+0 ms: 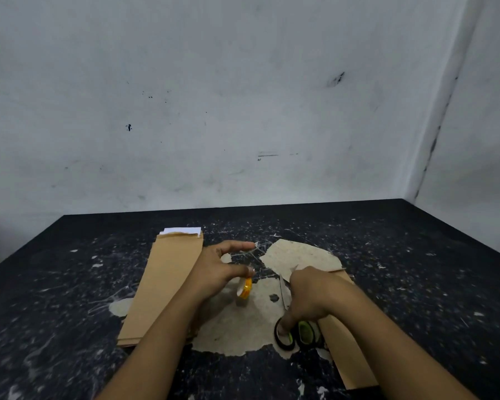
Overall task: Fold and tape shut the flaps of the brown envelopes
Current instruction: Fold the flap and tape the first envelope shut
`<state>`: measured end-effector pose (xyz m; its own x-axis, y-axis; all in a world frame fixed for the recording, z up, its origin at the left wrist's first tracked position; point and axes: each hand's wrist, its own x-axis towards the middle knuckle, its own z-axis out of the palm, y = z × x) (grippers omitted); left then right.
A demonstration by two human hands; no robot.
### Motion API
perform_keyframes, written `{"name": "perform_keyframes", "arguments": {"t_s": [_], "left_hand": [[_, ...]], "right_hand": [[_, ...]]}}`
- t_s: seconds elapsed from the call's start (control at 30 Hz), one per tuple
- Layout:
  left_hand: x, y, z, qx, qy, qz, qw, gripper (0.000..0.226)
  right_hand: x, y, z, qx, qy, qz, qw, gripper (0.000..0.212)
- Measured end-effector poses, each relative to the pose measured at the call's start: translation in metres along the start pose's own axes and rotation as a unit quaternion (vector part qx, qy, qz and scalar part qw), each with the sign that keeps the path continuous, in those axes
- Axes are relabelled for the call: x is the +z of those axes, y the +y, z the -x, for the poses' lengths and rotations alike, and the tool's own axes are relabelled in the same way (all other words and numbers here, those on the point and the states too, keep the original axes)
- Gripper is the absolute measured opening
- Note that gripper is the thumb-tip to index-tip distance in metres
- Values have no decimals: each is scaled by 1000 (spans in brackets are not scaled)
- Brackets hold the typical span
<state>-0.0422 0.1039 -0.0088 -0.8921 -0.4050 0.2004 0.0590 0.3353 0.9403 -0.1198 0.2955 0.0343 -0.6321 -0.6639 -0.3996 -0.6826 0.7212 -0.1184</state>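
Where left grip (227, 265) pinches: tape (245, 287) (dangling)

brown envelopes (168, 281), yellow tape roll (245, 288), black speckled table (416, 255)

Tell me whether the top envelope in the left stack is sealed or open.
Open. The envelope shows a ragged, unfolded far edge with white paper sticking out past it, and no tape across it.
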Motion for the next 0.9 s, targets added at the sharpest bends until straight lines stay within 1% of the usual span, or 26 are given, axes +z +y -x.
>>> {"name": "perform_keyframes", "arguments": {"t_s": [0.03,0.1,0.17,0.23,0.3,0.33,0.37,0.43,0.53,0.63,0.7,0.83,0.9], "left_hand": [[0,0,0,2,-1,4,1000,45],[1,0,1,4,-4,7,1000,44],[2,0,0,4,-12,17,1000,44],[4,0,1,7,-22,35,999,44],[6,-1,1,1,-19,47,999,45],[7,-1,2,-5,-14,56,998,46],[8,0,3,-10,-4,63,998,46],[11,1,2,-6,37,71,997,45],[20,4,5,13,78,72,994,46],[27,4,5,52,114,27,992,49],[28,2,4,67,116,-17,991,53],[25,0,3,5,81,-55,995,68],[23,0,5,-10,58,-107,993,76]], "right_hand": [[-2,2,-2,-9,-2,-3,1000,47],[-6,9,-7,-37,18,-24,999,52],[-4,12,-18,-92,52,-114,988,59],[5,10,-28,-159,65,-251,953,61],[18,5,-38,-210,62,-383,897,48],[24,3,-40,-218,64,-431,873,39],[28,1,-43,-216,75,-457,860,31],[31,-1,-47,-199,113,-473,851,27],[35,-1,-53,-168,168,-473,849,35],[37,-5,-52,-144,216,-464,847,39],[39,-6,-51,-143,236,-465,841,40],[42,-6,-53,-139,254,-450,845,49],[43,-7,-54,-135,251,-445,849,54]]}}
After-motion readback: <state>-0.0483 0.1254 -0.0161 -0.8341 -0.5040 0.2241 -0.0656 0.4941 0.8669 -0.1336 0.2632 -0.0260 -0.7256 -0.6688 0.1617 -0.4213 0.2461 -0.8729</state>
